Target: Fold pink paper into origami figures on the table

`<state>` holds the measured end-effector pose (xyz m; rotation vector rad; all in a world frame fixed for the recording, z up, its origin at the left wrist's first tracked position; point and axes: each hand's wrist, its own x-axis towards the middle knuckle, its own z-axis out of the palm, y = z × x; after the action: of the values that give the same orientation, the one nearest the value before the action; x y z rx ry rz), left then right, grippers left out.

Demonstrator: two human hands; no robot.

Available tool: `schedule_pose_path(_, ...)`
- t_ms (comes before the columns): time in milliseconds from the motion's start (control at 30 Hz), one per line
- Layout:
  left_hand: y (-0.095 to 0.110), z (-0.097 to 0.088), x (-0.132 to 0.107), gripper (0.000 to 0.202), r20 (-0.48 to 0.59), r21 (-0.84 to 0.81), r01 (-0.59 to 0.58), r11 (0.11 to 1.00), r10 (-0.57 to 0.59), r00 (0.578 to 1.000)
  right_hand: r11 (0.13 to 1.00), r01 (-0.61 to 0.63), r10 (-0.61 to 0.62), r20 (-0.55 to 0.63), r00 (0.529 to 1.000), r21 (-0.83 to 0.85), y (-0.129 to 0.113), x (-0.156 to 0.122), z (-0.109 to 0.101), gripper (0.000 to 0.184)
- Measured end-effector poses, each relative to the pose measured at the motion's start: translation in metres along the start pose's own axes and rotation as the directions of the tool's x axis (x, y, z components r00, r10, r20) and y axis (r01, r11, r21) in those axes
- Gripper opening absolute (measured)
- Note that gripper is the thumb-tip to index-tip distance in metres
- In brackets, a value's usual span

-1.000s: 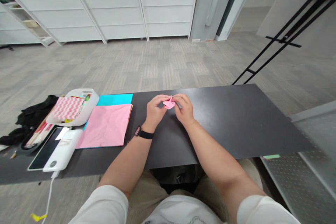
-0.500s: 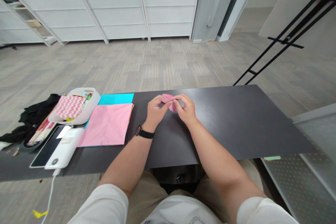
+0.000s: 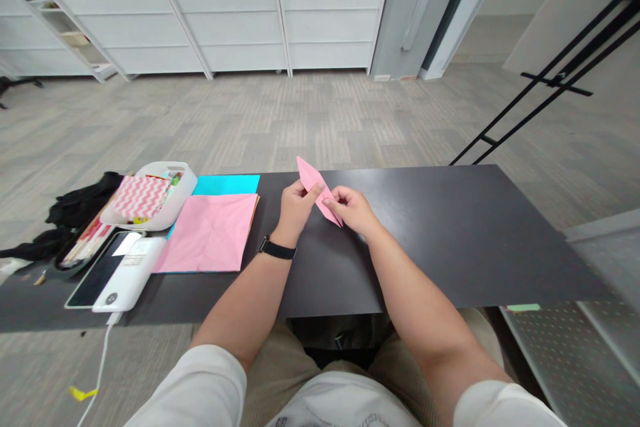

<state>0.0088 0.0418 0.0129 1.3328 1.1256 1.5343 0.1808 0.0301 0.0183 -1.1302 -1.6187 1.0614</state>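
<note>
A folded piece of pink paper [image 3: 313,178], long and pointed at its far end, is held slantwise over the dark table [image 3: 450,233]. My left hand [image 3: 298,205] pinches its left side, thumb on top and fingers behind. Lower down, my right hand [image 3: 353,209] grips the near right end between thumb and fingers. The fingertips behind the paper are partly hidden. Left of my hands lies a stack of square paper sheets, with a creased pink sheet [image 3: 210,233] on top and a blue sheet [image 3: 230,184] sticking out behind.
A white basket [image 3: 183,197] holds a pink zigzag-patterned item. A white power bank [image 3: 131,277] with a cable lies partly over a phone-like dark device [image 3: 90,280]. Black cloth [image 3: 83,203] lies at the far left. A black stand [image 3: 525,97] rises beyond the table's right side.
The pink paper has turned from a compact, edge-on look to a long slanted shape showing its flat face. My right hand has shifted slightly down along it. The view has moved a little.
</note>
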Motion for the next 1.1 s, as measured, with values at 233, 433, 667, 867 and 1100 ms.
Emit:
schedule_pose_path(233,-0.002,0.0,0.003,0.038,-0.031,-0.006,0.068,0.998,-0.068,0.997,0.997,-0.057,0.051,0.133,0.99,0.043,0.002,0.001,0.0,0.046)
schedule_pose_path(433,-0.006,-0.013,0.016,0.036,-0.15,-0.047,0.069,0.997,-0.075,0.986,0.994,-0.113,0.109,0.25,0.962,0.0,0.002,0.0,-0.002,0.048)
schedule_pose_path(667,-0.017,-0.043,0.042,0.066,-0.331,-0.331,0.126,0.935,-0.241,0.912,0.992,-0.128,0.126,0.22,0.967,-0.008,0.006,0.001,0.001,0.047)
schedule_pose_path(867,-0.013,-0.017,0.021,0.057,0.157,-0.271,0.281,0.921,-0.246,0.957,0.982,-0.136,0.137,0.005,0.991,0.128,0.018,0.007,0.0,0.049)
schedule_pose_path(1100,-0.016,0.001,0.007,0.04,0.172,-0.111,0.146,0.983,-0.126,0.977,0.991,-0.099,0.101,-0.025,0.995,0.094,0.029,0.01,-0.002,0.043)
